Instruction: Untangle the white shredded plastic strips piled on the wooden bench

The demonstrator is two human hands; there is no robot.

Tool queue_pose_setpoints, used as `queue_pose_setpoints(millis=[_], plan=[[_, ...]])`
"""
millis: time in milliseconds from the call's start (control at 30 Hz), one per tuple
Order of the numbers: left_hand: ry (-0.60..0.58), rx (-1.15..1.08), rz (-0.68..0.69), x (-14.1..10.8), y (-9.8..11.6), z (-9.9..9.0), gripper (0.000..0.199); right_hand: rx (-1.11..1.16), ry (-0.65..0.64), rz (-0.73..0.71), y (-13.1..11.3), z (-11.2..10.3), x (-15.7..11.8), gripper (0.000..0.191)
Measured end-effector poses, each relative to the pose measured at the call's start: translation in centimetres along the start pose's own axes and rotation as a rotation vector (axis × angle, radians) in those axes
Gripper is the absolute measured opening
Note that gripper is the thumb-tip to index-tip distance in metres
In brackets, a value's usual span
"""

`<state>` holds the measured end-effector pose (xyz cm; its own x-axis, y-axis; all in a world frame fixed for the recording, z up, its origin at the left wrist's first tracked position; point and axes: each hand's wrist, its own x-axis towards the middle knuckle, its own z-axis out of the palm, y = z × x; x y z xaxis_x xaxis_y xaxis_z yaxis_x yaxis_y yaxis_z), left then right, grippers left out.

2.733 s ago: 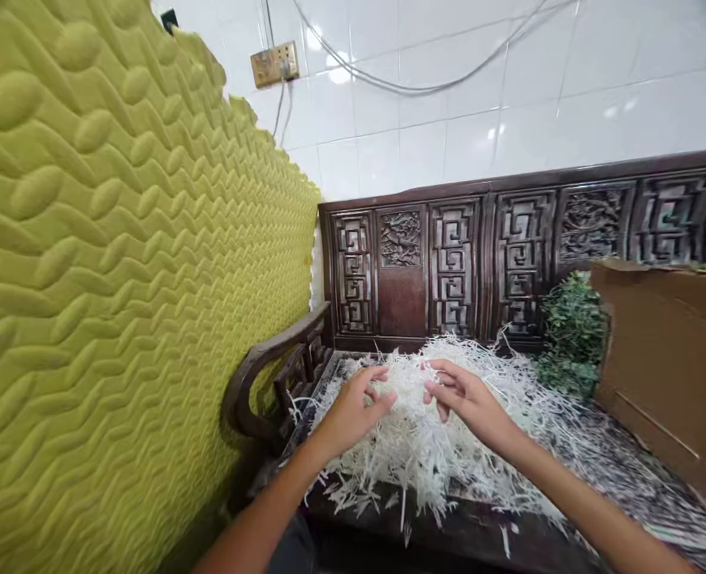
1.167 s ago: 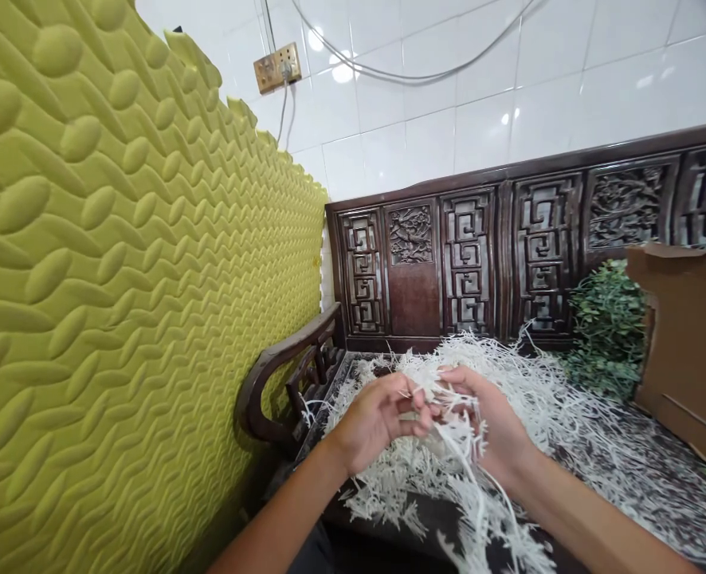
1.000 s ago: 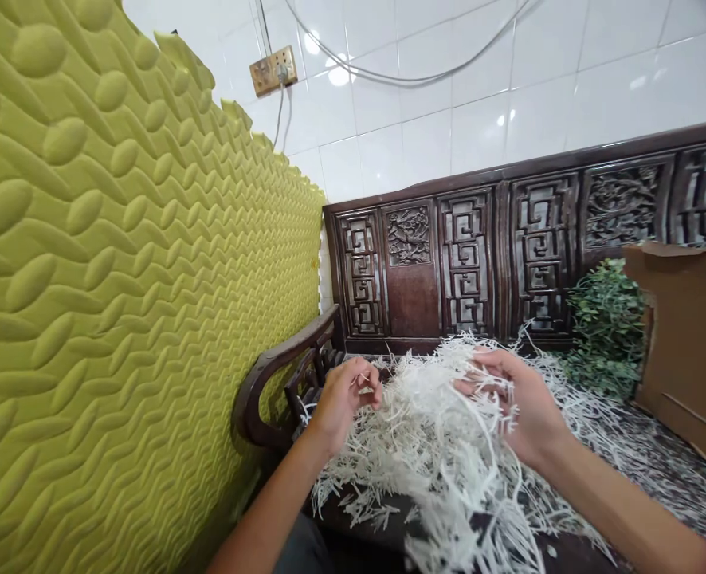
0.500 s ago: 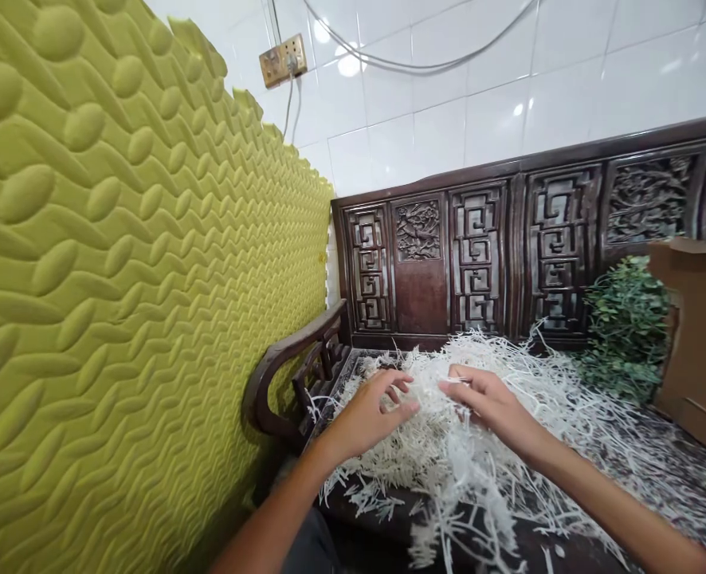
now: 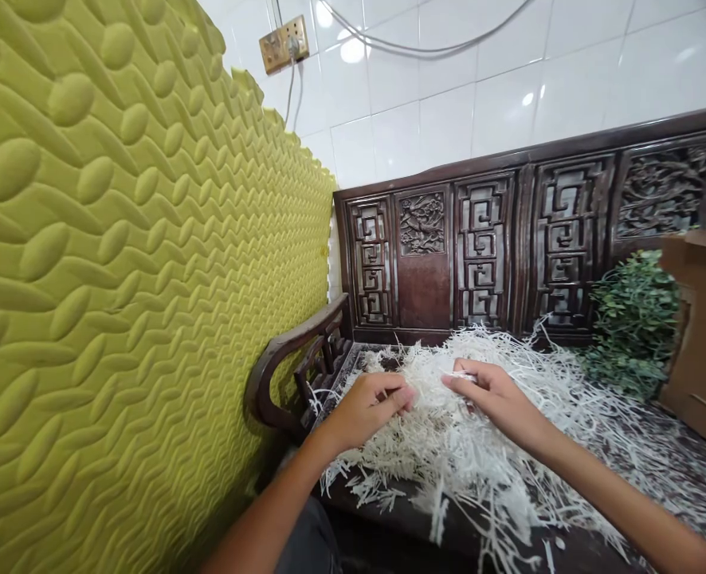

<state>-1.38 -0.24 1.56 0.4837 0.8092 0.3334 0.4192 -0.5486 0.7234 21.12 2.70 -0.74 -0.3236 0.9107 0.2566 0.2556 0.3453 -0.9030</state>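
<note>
A loose pile of white branching plastic sprigs [image 5: 442, 446] is heaped on the seat of a dark wooden bench [image 5: 409, 526], some of it hanging over the front edge. My left hand [image 5: 372, 408] is over the left part of the pile, thumb and fingertips pressed together; whatever is between them is too small to make out. To its right, my right hand [image 5: 500, 402] pinches a thin white sprig between thumb and forefinger. A small gap separates the two hands, and more sprigs lie beneath both.
The bench's carved back [image 5: 423, 291] runs along a white tiled wall [image 5: 449, 119]. Its curved armrest [image 5: 275, 367] is beside a yellow embossed foam mat [image 5: 150, 319] standing upright. On the right are green artificial foliage [image 5: 633, 323] and a cardboard box [image 5: 703, 343].
My left hand's fingers have closed from a spread pose into a pinch. The right hand keeps its pinch almost in place. The view has shifted slightly.
</note>
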Motion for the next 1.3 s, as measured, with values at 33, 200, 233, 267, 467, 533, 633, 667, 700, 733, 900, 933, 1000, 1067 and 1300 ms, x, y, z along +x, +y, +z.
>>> queue_pose_setpoints(millis=[33, 200, 233, 267, 467, 533, 633, 667, 700, 733, 900, 933, 1000, 1067, 1300], plan=[[0.019, 0.013, -0.007, 0.0, -0.1, -0.2, 0.037, -0.015, 0.016, -0.001, 0.1, -0.2, 0.0, 0.037], [0.057, 0.014, -0.053, -0.1, -0.4, 0.1, 0.029, -0.062, 0.041, -0.018, -0.4, -0.6, -0.4, 0.038], [0.051, 0.003, -0.064, -0.1, -0.4, 0.4, 0.031, -0.06, 0.027, -0.016, -0.7, -0.4, -0.5, 0.038], [0.043, -0.006, -0.075, -0.1, -0.3, 0.6, 0.037, -0.058, 0.011, -0.012, -0.9, -0.2, -0.7, 0.039], [0.041, 0.032, -0.03, 0.2, 0.1, 1.4, 0.024, -0.007, -0.116, 0.0, -1.6, 1.2, -1.0, 0.043], [0.049, 0.063, -0.016, 0.2, 0.1, 1.3, 0.02, 0.006, -0.123, 0.001, -1.6, 1.3, -0.9, 0.042], [0.056, 0.119, -0.012, 0.4, -0.4, 1.1, 0.016, -0.024, -0.086, -0.024, -1.8, 1.3, -0.8, 0.042], [0.068, 0.137, -0.016, 0.4, -0.6, 1.1, 0.015, -0.042, -0.083, -0.042, -1.9, 1.4, -0.9, 0.041], [0.087, 0.154, -0.024, 0.5, -0.9, 1.1, 0.014, -0.06, -0.088, -0.062, -2.1, 1.6, -0.9, 0.04], [0.111, 0.169, -0.034, 0.6, -1.2, 1.2, 0.012, -0.08, -0.098, -0.081, -2.3, 1.8, -1.1, 0.039], [0.198, 0.204, -0.093, 1.0, -1.7, 1.6, 0.01, -0.273, -0.081, -0.137, -2.9, 3.3, -1.5, 0.036], [0.21, 0.208, -0.104, 1.1, -1.6, 1.7, 0.011, -0.307, -0.068, -0.14, -2.9, 3.5, -1.4, 0.035], [0.228, 0.211, -0.121, 1.4, -1.5, 2.0, 0.011, -0.341, -0.039, -0.129, -2.8, 4.0, -1.3, 0.033], [0.25, 0.202, -0.134, 1.7, -1.9, 2.0, 0.011, -0.339, -0.004, -0.097, -2.8, 4.5, -1.5, 0.031], [0.444, 0.062, -0.294, 2.4, -6.8, -1.0, 0.02, -0.173, -0.061, -0.112, -5.7, 5.6, -4.3, 0.036]])
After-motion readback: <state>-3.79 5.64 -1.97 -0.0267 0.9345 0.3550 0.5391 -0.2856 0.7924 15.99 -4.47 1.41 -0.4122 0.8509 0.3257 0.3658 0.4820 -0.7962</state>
